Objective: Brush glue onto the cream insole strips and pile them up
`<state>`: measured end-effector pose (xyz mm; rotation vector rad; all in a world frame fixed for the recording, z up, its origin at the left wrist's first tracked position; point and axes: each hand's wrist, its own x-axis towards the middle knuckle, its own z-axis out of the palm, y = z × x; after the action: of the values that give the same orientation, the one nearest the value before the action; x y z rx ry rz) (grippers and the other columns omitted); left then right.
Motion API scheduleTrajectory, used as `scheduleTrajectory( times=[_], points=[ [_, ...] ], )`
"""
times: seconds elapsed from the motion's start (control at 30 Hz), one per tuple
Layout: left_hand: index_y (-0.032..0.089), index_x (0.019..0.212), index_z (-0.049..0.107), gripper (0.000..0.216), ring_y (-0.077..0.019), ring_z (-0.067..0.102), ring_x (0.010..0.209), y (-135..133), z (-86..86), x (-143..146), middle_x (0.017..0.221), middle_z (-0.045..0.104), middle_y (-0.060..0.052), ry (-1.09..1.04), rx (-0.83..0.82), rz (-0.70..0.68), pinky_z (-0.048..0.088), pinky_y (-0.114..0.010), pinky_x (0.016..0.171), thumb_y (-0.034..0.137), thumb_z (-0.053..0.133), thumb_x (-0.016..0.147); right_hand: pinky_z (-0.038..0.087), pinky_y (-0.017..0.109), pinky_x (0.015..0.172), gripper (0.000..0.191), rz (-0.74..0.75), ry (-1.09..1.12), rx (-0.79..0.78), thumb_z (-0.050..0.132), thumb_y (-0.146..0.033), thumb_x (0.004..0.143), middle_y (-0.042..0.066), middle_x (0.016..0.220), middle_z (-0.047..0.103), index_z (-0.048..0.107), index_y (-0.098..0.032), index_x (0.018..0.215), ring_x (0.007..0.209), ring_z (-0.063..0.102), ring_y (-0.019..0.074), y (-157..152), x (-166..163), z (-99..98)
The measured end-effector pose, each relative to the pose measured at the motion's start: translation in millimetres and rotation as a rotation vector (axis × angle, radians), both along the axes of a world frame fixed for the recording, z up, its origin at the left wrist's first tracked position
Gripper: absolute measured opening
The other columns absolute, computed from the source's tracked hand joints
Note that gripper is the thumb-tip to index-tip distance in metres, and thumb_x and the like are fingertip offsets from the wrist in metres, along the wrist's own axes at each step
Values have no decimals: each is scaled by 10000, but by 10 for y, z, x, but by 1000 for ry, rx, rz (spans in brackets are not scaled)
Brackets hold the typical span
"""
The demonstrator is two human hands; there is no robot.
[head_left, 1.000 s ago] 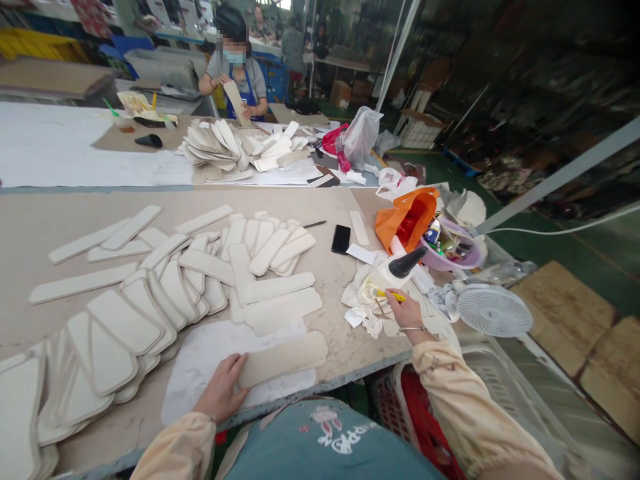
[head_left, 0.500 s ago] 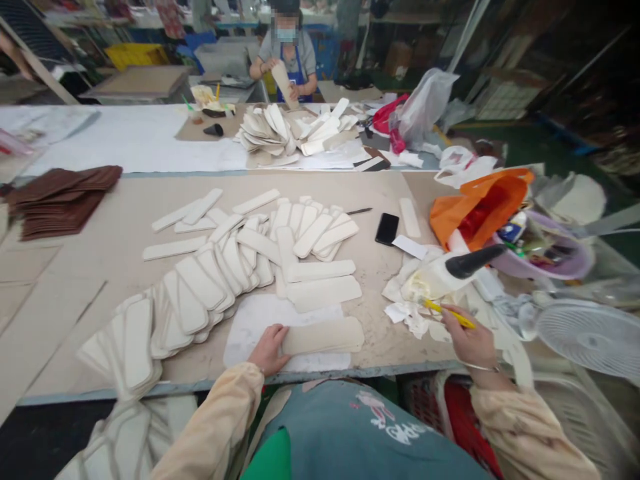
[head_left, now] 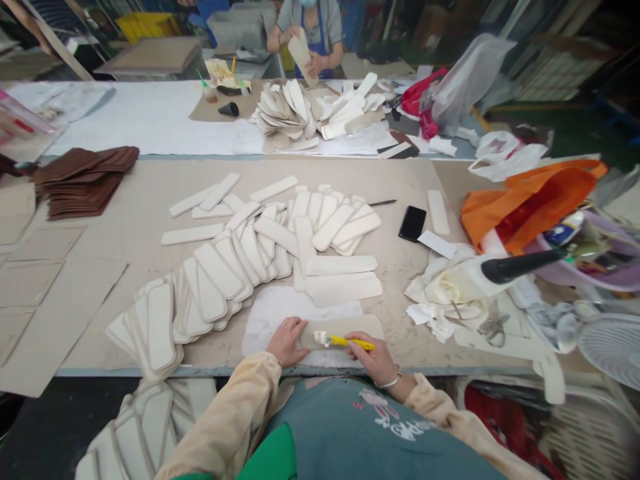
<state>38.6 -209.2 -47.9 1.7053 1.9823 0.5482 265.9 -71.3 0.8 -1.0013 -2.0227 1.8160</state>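
My right hand [head_left: 374,359] is closed around a yellow-handled brush [head_left: 350,343]. White paste coats the brush tip, which is over a long beige strip [head_left: 367,325] with rounded corners. At the strip's left end, my left hand [head_left: 289,341] holds it with thumb and fingers at the edge. A white sheet [head_left: 260,327] lies beneath the strip. Beyond my hands, a fanned row of pale strips [head_left: 205,280] curves across the table, and several loose ones lie around it. To the right, a white bottle [head_left: 457,280] with a black nozzle lies on paste-smeared paper.
Brown pieces [head_left: 85,180] are stacked at the left. On the right are a phone [head_left: 413,223], scissors [head_left: 495,330], an orange bag [head_left: 530,200], a purple basin [head_left: 600,267] and a white fan [head_left: 613,347]. A co-worker [head_left: 313,40] handles a pale piece across the table.
My right hand has brought the brush left, from the paste beside the bottle to the strip. My left hand stays at the strip's left end. The whole view has shifted slightly.
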Motion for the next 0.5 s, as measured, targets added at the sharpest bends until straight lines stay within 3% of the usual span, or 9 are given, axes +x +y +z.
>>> scheduleTrajectory(
  times=[0.27, 0.5],
  points=[
    [158, 1202, 420, 639, -251, 421, 1015, -21, -41, -17, 1097, 449, -115, -25, -1, -3, 390, -417, 873, 344, 626, 627, 468, 210, 525, 260, 59, -10, 125, 472, -363, 833, -11, 599, 624, 628, -191, 950, 523, 587, 120, -109, -336, -107],
    [178, 1212, 418, 612, -257, 427, 1034, -3, -47, -23, 1111, 456, -114, -16, -10, -13, 381, -430, 891, 334, 606, 651, 460, 210, 510, 277, -58, -70, 183, 464, -385, 836, -9, 586, 620, 634, -188, 931, 513, 585, 126, -71, -190, -160]
  ],
)
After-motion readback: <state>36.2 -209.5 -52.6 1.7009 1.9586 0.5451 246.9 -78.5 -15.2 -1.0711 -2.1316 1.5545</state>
